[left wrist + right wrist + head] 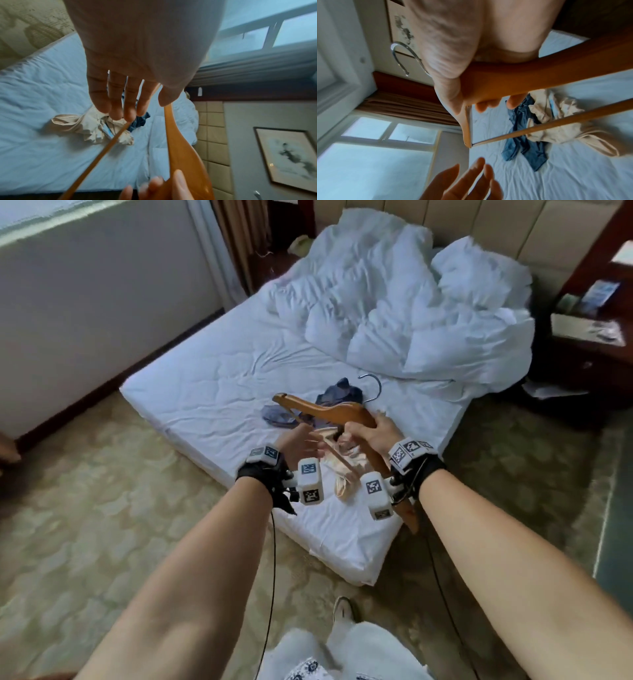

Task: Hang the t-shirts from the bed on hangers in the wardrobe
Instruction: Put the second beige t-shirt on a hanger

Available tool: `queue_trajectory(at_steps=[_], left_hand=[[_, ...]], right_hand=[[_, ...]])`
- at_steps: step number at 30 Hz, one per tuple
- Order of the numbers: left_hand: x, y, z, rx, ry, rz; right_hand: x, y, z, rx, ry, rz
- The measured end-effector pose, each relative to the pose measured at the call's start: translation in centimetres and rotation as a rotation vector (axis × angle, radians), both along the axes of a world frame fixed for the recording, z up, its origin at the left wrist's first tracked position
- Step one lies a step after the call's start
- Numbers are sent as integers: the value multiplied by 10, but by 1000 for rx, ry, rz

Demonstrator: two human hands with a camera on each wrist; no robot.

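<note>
A wooden hanger (325, 410) with a metal hook (371, 386) is held above the bed's near corner. My right hand (368, 433) grips its middle, thumb on one face and fingers curled under (513, 102). My left hand (296, 441) is beside it with straight fingers (118, 108), holding nothing. A crumpled beige t-shirt (346, 470) lies on the sheet under the hands, also in the left wrist view (89, 128). A blue t-shirt (337, 397) lies just beyond it on the bed, and shows in the right wrist view (523, 142).
The bed (212, 392) has a white sheet and a bunched white duvet (411, 313) at its far end. A dark bedside table (589, 337) stands at the right. Patterned carpet (102, 508) surrounds the bed, with a wall and window at the left.
</note>
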State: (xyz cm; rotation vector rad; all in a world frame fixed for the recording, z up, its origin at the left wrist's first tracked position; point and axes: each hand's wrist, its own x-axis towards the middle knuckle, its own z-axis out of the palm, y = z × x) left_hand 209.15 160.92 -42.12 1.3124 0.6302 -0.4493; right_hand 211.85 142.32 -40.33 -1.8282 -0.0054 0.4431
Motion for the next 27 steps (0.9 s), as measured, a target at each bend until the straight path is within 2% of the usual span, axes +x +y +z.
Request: queue_trajectory(at_steps=[7,12,17,27], left_hand=[[108,12,-102,172,229,-115],[156,11,-176,208,381,-232],[187,6,-243,193,494,-344],[214,-10,-324,188,631,-418]], right_hand=[[98,-14,-72,-117,168,-249],[142,-17,-133,-280,207,-325],[172,-13,-187,-362,239,-400],[204,-8,-270,-365,275,-459]])
